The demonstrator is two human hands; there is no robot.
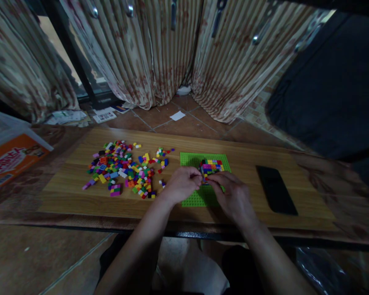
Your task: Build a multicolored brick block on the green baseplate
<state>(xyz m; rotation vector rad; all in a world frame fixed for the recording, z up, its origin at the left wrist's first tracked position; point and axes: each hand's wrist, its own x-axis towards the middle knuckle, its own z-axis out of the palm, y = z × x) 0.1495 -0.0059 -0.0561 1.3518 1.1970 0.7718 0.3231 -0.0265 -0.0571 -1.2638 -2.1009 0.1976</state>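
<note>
A block of multicoloured toy bricks stands on a green studded baseplate. At its front left corner is my left hand, thumb and fingers pinched together; whatever lies between them is hidden. My right hand reaches in from the right, its fingers closed at the front of the block. A small red brick shows at the right fingertips. Both hands cover part of the block's front side and of the baseplate.
Many loose toy bricks lie heaped on the left of the wooden board. A black phone-like slab rests at the right. An orange-labelled plastic box stands far left. Striped curtains hang behind, with tiled floor below.
</note>
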